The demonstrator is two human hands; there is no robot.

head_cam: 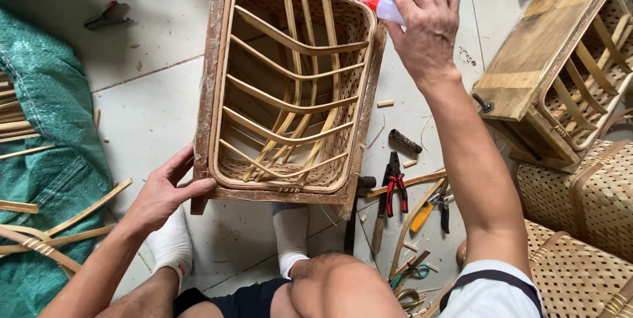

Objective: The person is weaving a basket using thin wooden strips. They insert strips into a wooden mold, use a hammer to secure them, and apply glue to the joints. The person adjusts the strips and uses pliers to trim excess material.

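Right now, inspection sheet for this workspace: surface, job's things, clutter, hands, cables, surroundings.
Surface: pale tiled floor, scattered with chips.
Job's things: woven bamboo basket sits inside a wooden frame; small bottle with red tip at its far right corner.
Clutter: red-handled pliers, bamboo strips, loose tools by the right knee.
Hands: left hand grips the frame's near left corner; right hand holds the bottle.
Cables: nothing seen.
Surroundings: green sack on the left, second frame with basket and finished baskets on the right.
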